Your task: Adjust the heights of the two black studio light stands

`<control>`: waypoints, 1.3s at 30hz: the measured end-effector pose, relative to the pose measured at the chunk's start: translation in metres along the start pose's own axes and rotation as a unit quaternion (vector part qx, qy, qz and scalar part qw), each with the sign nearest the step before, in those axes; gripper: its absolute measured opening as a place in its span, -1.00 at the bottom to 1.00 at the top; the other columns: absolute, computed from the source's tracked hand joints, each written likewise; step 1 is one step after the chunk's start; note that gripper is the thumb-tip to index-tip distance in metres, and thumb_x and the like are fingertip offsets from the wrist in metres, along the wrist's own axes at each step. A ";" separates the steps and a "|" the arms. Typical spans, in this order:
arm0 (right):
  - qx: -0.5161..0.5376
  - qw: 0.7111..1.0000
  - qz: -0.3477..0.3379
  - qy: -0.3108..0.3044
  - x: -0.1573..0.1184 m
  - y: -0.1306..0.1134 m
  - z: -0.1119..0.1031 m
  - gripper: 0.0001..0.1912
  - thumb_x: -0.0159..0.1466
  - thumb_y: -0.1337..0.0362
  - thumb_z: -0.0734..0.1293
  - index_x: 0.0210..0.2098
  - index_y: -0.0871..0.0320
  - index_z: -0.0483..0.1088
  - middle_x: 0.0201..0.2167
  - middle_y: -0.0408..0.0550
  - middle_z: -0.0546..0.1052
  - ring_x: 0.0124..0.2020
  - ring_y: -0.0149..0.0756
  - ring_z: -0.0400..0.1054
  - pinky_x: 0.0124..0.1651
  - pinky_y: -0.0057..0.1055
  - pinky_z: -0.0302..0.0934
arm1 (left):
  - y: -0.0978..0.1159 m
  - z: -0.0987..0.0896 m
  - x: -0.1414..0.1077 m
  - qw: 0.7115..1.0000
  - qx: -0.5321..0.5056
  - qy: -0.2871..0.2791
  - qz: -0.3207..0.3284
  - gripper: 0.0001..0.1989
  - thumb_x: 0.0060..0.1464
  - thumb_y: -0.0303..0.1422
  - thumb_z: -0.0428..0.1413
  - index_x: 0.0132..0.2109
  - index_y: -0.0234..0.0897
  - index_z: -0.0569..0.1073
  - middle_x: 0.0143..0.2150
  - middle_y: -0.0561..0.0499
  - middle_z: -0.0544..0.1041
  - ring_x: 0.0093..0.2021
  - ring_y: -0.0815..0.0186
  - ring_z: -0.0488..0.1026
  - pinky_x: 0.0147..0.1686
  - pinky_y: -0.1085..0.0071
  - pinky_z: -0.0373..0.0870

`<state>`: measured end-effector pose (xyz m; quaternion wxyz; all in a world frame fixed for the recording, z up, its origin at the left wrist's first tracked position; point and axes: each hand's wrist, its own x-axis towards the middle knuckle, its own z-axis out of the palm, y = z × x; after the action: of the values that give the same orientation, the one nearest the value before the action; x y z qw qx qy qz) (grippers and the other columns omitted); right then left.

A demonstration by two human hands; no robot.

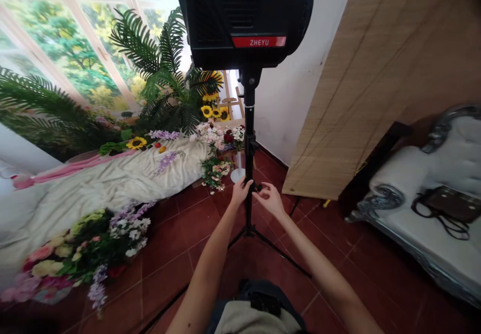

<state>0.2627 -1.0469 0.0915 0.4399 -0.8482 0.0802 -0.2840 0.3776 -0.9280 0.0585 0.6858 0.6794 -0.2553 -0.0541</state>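
Observation:
A black light stand (248, 208) rises upright in the middle of the head view, its legs spread on the floor. On top sits a large black studio light (240, 18) with a red label reading ZHEYU. My left hand (241, 191) is closed around the stand's pole, at a lower collar. At the right side of that collar, my right hand (271, 198) has its thumb and fingers on a small black locking knob (257, 187). The fingertips partly cover the knob. Higher up the pole is another black collar (249, 142).
To the left lies a cream cloth-draped surface (180, 173) with flowers, and a bouquet (75, 254) before it. Palm leaves (165, 73) stand by the window. A woven blind (319, 123) hangs at right, beside a white sofa (424, 198) holding a brown bag (451, 203).

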 end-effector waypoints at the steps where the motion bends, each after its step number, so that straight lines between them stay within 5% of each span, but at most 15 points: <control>1: 0.003 1.000 -0.007 0.014 0.005 -0.007 -0.004 -0.66 0.11 -0.02 0.37 -0.57 0.12 0.44 -0.06 0.07 0.44 -0.04 -0.12 0.35 0.03 -0.17 0.25 | 0.000 0.000 0.000 1.000 -0.008 0.001 0.003 -0.52 0.04 -0.09 0.13 -0.01 -0.35 0.44 -0.06 -0.14 0.54 -0.11 0.19 0.51 -0.01 0.21 0.45; 4: 0.055 0.996 -0.031 0.066 0.031 -0.037 -0.012 -0.68 0.14 -0.01 0.36 -0.31 0.12 0.47 -0.12 0.06 0.47 -0.07 -0.16 0.38 -0.06 -0.22 0.32 | -0.002 0.000 0.000 1.000 -0.030 -0.002 0.010 -0.50 0.03 -0.09 0.14 0.02 -0.34 0.43 -0.05 -0.13 0.54 -0.11 0.19 0.51 -0.02 0.22 0.46; 10: 0.129 0.987 -0.060 0.073 0.093 -0.089 -0.006 -0.28 0.06 -0.02 0.43 0.13 0.10 0.20 -0.07 0.07 0.49 -0.16 -0.19 0.45 -0.13 -0.24 0.40 | -0.004 0.001 0.002 0.999 -0.032 -0.001 -0.007 -0.50 0.02 -0.11 0.16 0.04 -0.35 0.44 -0.08 -0.12 0.56 -0.16 0.20 0.53 -0.05 0.22 0.49; 17: 0.072 0.992 -0.075 0.068 0.110 -0.108 -0.004 -0.36 0.15 -0.03 0.36 0.14 0.11 0.22 -0.22 0.01 0.57 -0.30 -0.16 0.51 -0.18 -0.24 0.40 | -0.002 0.001 0.001 0.999 -0.040 0.002 -0.001 -0.52 0.03 -0.12 0.16 0.02 -0.34 0.45 -0.06 -0.10 0.55 -0.16 0.23 0.53 -0.03 0.23 0.48; 39: 0.049 0.988 -0.116 0.091 0.132 -0.137 -0.024 -0.37 0.16 -0.05 0.34 0.11 0.17 0.30 -0.20 0.03 0.59 -0.17 -0.12 0.48 -0.08 -0.25 0.35 | 0.009 -0.006 0.000 0.999 -0.003 -0.027 -0.023 -0.51 -0.07 -0.13 0.26 -0.02 -0.28 0.43 -0.15 -0.09 0.56 -0.21 0.23 0.56 -0.14 0.27 0.53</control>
<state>0.3430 -1.0322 0.2653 0.4357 -0.7998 0.0070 -0.4129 0.3775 -0.9223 0.0678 0.6788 0.6817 -0.2581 -0.0891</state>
